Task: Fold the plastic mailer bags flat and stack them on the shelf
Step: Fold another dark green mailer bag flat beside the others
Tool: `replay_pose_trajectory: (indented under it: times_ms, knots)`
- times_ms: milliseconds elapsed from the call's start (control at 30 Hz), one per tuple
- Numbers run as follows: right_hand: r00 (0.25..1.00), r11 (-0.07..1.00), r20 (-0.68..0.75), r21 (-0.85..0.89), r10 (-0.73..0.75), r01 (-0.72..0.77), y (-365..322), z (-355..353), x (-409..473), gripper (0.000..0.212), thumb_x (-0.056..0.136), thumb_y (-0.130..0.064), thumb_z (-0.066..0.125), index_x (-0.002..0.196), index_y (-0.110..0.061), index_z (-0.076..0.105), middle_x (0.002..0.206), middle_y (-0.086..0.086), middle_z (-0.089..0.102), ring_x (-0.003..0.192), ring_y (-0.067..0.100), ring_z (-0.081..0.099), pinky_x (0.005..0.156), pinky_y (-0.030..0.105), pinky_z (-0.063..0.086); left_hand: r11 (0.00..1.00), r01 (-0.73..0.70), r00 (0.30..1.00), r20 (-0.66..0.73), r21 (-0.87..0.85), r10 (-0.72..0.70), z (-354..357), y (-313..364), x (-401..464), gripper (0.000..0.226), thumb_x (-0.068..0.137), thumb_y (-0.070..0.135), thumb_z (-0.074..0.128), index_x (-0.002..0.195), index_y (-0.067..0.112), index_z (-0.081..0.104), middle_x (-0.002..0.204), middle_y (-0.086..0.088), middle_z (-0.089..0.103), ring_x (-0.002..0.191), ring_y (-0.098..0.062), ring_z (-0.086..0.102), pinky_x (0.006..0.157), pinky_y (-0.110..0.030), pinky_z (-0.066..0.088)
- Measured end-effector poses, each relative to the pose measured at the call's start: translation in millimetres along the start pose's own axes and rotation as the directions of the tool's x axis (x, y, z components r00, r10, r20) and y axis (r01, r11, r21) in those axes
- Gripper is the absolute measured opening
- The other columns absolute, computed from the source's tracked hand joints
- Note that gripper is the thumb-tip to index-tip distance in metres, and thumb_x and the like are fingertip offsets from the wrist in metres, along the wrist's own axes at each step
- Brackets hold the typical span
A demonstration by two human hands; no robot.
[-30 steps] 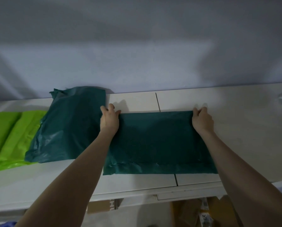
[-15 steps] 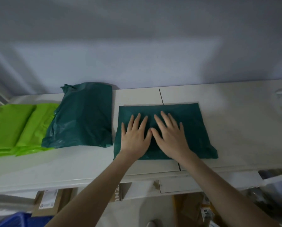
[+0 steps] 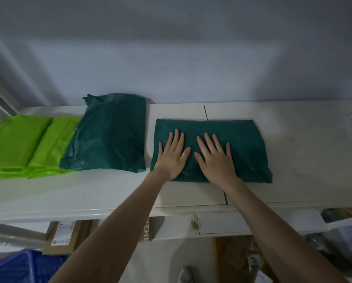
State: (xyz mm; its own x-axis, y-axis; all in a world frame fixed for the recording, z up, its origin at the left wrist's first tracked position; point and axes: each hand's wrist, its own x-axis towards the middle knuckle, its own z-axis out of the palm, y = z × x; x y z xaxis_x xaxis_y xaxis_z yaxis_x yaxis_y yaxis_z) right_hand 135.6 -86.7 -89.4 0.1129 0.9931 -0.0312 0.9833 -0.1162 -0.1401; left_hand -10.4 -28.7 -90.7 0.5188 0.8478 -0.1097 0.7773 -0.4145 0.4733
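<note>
Our left hand (image 3: 174, 155) and right hand (image 3: 214, 157) lie palm-down and spread flat, side by side with thumbs nearly touching, gripping nothing and only pressing on the folded dark green plastic mailer bag (image 3: 246, 148) beneath them; our fingers point toward 12 o'clock and our bare forearms run back toward 6 o'clock. That flat rectangular bag rests on the white shelf (image 3: 305, 152), lying across a thin seam in the shelf surface, its long edges running from 9 to 3 o'clock. At 9 o'clock from it, just beside but apart, we see a puffier pile of dark green plastic mailer bags (image 3: 109, 133), its far corner crumpled. Further toward 9 o'clock, partly tucked under that pile's edge, lie bright lime green plastic mailer bags (image 3: 22, 144), folded and overlapping. At 6 o'clock, below the shelf edge, we make out brown cardboard boxes (image 3: 63, 237) with a white label and, at 7 o'clock, a blue plastic crate (image 3: 22, 266)
</note>
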Motion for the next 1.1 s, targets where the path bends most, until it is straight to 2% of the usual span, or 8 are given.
replay_pose_trajectory:
  times_ms: [100, 200, 300, 400, 533, 767, 933, 1100]
  knots:
    - [1.0, 0.999, 0.024, 0.041, 0.005, -0.006, -2.2, -6.7, 1.4, 0.058, 0.099, -0.049, 0.018, 0.151, -0.027, 0.002, 0.159, -0.001, -0.006, 0.146, 0.018, -0.01, 0.114, 0.051, -0.005, 0.991, -0.006, 0.998, -0.06, -0.137, -0.002, -8.1, -4.0, -5.1, 0.054, 0.103, 0.035, 0.018, 0.15, 0.019, -0.003, 0.158, 0.004, -0.013, 0.143, -0.01, -0.015, 0.115, -0.035, -0.011]
    - [0.992, 0.999, -0.118, 0.025, -0.042, 0.046, -13.8, -7.6, -5.5, 0.056, 0.101, -0.037, 0.029, 0.151, -0.018, 0.012, 0.159, 0.004, 0.004, 0.146, 0.02, -0.001, 0.114, 0.055, 0.002, 0.984, -0.053, 0.979, -0.201, -0.168, 0.018, -15.4, -11.5, -23.3, 0.051, 0.103, 0.026, 0.022, 0.15, 0.014, 0.008, 0.159, 0.002, 0.0, 0.146, -0.012, -0.001, 0.116, -0.027, -0.002]
    - [0.97, 0.992, -0.219, 0.045, -0.102, 0.115, -36.9, -2.8, -20.1, 0.048, 0.098, -0.021, 0.035, 0.145, -0.009, 0.032, 0.155, 0.007, 0.023, 0.144, 0.024, 0.019, 0.113, 0.057, 0.018, 0.989, -0.122, 0.95, -0.299, -0.082, 0.092, -17.8, -21.9, -46.9, 0.046, 0.101, 0.017, 0.031, 0.146, 0.007, 0.027, 0.155, -0.005, 0.022, 0.143, -0.018, 0.02, 0.116, -0.024, 0.011]
    - [0.965, 0.989, -0.225, 0.036, -0.133, 0.144, -61.9, 3.4, -35.2, 0.05, 0.09, -0.023, 0.031, 0.132, -0.006, 0.051, 0.143, 0.01, 0.045, 0.129, 0.027, 0.045, 0.1, 0.051, 0.042, 0.996, -0.068, 0.935, -0.345, 0.062, 0.085, -14.8, -29.1, -70.1, 0.046, 0.098, 0.025, 0.028, 0.139, 0.011, 0.041, 0.147, -0.002, 0.037, 0.133, -0.019, 0.035, 0.11, -0.034, 0.027]
    - [0.957, 0.983, -0.228, -0.003, -0.181, 0.186, -89.3, 15.2, -55.6, 0.049, 0.087, -0.028, 0.032, 0.12, -0.007, 0.062, 0.13, 0.007, 0.057, 0.115, 0.024, 0.055, 0.089, 0.042, 0.049, 0.971, -0.066, 0.928, -0.343, 0.228, 0.144, -0.6, -32.9, -98.6, 0.055, 0.089, 0.035, 0.023, 0.128, 0.013, 0.054, 0.126, -0.003, 0.055, 0.11, -0.023, 0.054, 0.091, -0.035, 0.042]
    - [0.967, 0.984, -0.18, -0.045, -0.18, 0.175, -99.5, 34.9, -77.2, 0.049, 0.088, -0.024, 0.033, 0.126, -0.003, 0.056, 0.126, 0.011, 0.059, 0.116, 0.028, 0.054, 0.098, 0.046, 0.046, 0.935, -0.015, 0.995, -0.082, 0.354, 0.047, 14.1, -37.8, -120.6, 0.076, 0.081, 0.042, -0.009, 0.151, 0.018, 0.012, 0.156, 0.0, 0.019, 0.139, -0.019, 0.025, 0.116, -0.037, 0.016]
    - [0.976, 0.982, -0.118, -0.067, -0.184, 0.177, -97.6, 31.3, -80.9, 0.054, 0.083, -0.025, 0.031, 0.125, -0.004, 0.058, 0.128, 0.009, 0.06, 0.119, 0.026, 0.055, 0.097, 0.045, 0.047, 0.907, 0.0, 0.998, -0.058, 0.421, 0.027, 14.6, -30.0, -120.6, 0.055, 0.1, 0.034, 0.017, 0.151, 0.017, 0.004, 0.159, -0.001, 0.009, 0.145, -0.018, 0.01, 0.119, -0.042, 0.007]
    - [0.981, 0.986, -0.116, -0.078, -0.155, 0.146, -95.4, 27.1, -76.4, 0.052, 0.081, -0.029, 0.033, 0.117, -0.008, 0.064, 0.118, 0.007, 0.064, 0.108, 0.023, 0.061, 0.088, 0.036, 0.052, 0.9, 0.052, 0.996, -0.09, 0.433, -0.014, 15.0, -19.9, -117.1, 0.056, 0.1, 0.034, 0.021, 0.15, 0.015, 0.006, 0.157, -0.005, 0.018, 0.143, -0.022, 0.019, 0.116, -0.044, 0.015]
